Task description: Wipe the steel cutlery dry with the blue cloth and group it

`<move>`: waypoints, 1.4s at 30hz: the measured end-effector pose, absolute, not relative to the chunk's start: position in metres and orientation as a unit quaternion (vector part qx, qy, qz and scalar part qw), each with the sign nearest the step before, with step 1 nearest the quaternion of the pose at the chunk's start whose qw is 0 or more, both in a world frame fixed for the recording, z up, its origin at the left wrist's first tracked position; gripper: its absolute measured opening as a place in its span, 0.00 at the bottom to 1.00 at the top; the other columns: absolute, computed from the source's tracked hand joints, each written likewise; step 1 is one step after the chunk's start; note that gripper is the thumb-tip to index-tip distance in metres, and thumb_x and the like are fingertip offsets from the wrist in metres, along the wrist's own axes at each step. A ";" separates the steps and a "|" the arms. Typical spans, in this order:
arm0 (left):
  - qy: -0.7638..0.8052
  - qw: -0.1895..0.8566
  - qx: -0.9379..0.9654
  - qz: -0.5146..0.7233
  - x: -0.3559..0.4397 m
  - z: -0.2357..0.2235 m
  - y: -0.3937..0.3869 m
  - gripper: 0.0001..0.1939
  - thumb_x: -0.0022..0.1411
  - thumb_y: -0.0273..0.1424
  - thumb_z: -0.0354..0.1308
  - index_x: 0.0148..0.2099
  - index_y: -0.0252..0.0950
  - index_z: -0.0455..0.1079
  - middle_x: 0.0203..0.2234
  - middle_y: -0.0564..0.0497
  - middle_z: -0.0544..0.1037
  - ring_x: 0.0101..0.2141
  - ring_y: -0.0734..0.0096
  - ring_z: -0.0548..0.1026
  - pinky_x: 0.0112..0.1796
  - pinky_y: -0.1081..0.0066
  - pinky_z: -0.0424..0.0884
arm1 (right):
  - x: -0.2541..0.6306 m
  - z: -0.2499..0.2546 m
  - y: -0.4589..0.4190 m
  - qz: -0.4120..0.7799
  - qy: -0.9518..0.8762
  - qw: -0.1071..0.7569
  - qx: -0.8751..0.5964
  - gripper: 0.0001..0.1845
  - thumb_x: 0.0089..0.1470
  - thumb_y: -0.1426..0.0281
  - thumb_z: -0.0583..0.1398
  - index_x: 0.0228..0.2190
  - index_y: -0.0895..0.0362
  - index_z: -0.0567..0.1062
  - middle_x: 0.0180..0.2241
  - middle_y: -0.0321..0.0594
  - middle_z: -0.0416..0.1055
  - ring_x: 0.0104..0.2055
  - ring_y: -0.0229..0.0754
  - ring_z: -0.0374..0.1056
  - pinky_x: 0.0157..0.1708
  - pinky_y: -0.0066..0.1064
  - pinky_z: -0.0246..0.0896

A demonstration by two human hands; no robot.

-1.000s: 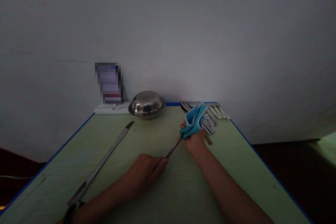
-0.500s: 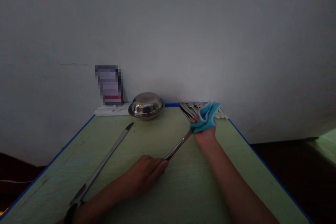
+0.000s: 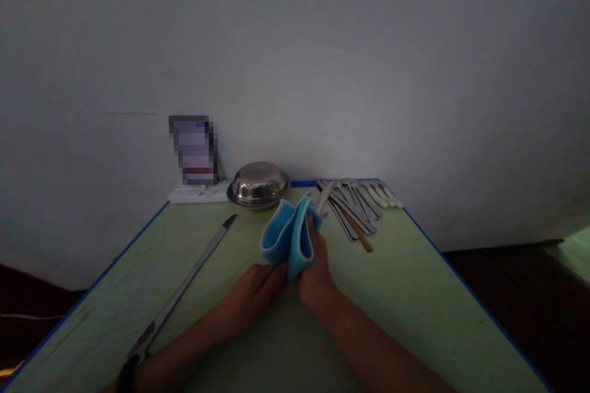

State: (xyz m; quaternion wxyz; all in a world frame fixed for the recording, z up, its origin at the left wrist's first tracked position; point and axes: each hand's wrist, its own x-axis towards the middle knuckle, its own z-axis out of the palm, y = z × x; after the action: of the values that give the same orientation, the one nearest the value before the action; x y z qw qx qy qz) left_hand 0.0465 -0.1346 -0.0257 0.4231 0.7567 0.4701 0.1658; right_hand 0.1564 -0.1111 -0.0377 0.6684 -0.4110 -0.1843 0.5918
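Note:
My right hand (image 3: 318, 267) is closed around a folded blue cloth (image 3: 279, 236) with pale edges, in front of me over the table. A flat, shiny end of a metal piece of cutlery (image 3: 326, 192) sticks out beyond the cloth; its kind is not clear. My left hand (image 3: 258, 288) is closed just below the cloth, on the near end of that piece, which its fingers and the cloth hide. A long narrow metal utensil (image 3: 196, 270) with a dark tip lies to the left, its near end beside my left wrist.
A shiny metal bowl (image 3: 259, 181) lies upside down on a dish by the wall. Right of it are spoons (image 3: 359, 196), other metal cutlery, brown chopsticks (image 3: 357, 230) and white utensils (image 3: 380, 193). A blurred phone-like screen (image 3: 194, 150) leans over white tissue (image 3: 191, 196). The green table (image 3: 415, 307) has blue edges.
My right hand has slid the cloth along the metal piece, toward me and left, up to my left hand. The piece's far end now shows, and the cutlery behind is uncovered.

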 end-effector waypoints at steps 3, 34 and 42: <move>0.463 0.430 0.762 0.141 0.048 -0.023 -0.137 0.22 0.63 0.43 0.35 0.23 0.36 0.56 0.16 0.58 0.59 0.20 0.76 0.60 0.24 0.74 0.57 | 0.178 -0.032 -0.099 0.566 -0.167 0.678 -0.438 0.19 0.44 0.53 0.58 0.29 0.56 0.73 0.28 0.35 0.74 0.31 0.38 0.68 0.31 0.29 0.63; 0.448 0.521 0.697 0.204 0.041 -0.021 -0.144 0.17 0.61 0.43 0.43 0.29 0.36 0.61 0.23 0.55 0.64 0.26 0.74 0.64 0.30 0.75 0.63 | 0.174 -0.035 -0.110 0.502 -0.270 0.607 -0.554 0.27 0.45 0.48 0.54 0.28 0.61 0.75 0.23 0.39 0.72 0.28 0.40 0.67 0.26 0.28 0.58; 0.334 0.529 0.766 0.150 0.034 -0.021 -0.138 0.20 0.65 0.39 0.41 0.29 0.33 0.66 0.21 0.52 0.73 0.25 0.75 0.71 0.30 0.77 0.65 | 0.177 -0.035 -0.106 0.582 -0.164 0.625 -0.494 0.27 0.44 0.48 0.55 0.35 0.58 0.73 0.38 0.43 0.74 0.37 0.42 0.69 0.32 0.30 0.63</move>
State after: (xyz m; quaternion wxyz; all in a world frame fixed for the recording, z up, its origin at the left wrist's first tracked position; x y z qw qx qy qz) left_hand 0.0337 -0.1383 -0.0214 0.5290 0.7656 0.3338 0.1503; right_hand 0.1771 -0.1065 -0.0354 0.6250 -0.4944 -0.1638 0.5815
